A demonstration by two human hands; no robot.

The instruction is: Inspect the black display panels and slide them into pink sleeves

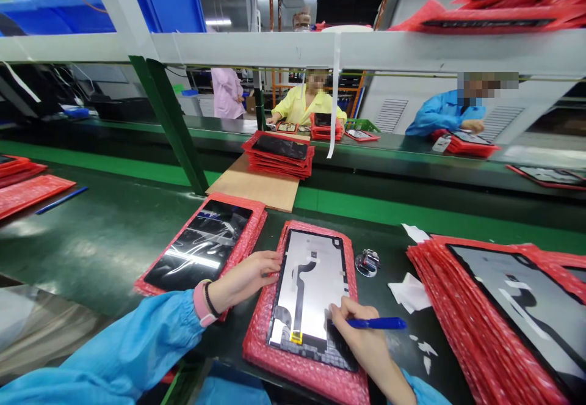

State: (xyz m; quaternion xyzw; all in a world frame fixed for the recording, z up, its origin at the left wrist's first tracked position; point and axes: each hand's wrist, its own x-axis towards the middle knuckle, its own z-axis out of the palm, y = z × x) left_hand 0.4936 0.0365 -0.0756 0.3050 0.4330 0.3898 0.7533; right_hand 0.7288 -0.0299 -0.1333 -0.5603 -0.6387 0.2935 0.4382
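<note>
A tablet screen panel [315, 283] lies back side up on red bubble wrap [315, 373], showing a silver backing, a dark flex cable and a small yellow label. My left hand [251, 277] rests at the panel's left edge, fingers stretched out and holding nothing. Over the lower right of the panel, my right hand [361, 338] is closed around a blue pen-shaped tool [379, 324]. The tool's back end sticks out to the right; its working tip is hidden by the fingers.
Another screen [201, 243] lies glossy side up on bubble wrap at left. A tall stack of wrapped panels [513, 307] stands at right. Between are white paper scraps [409, 293] and a small round object [367, 262]. A shelf beam [293, 49] crosses above; co-workers sit across.
</note>
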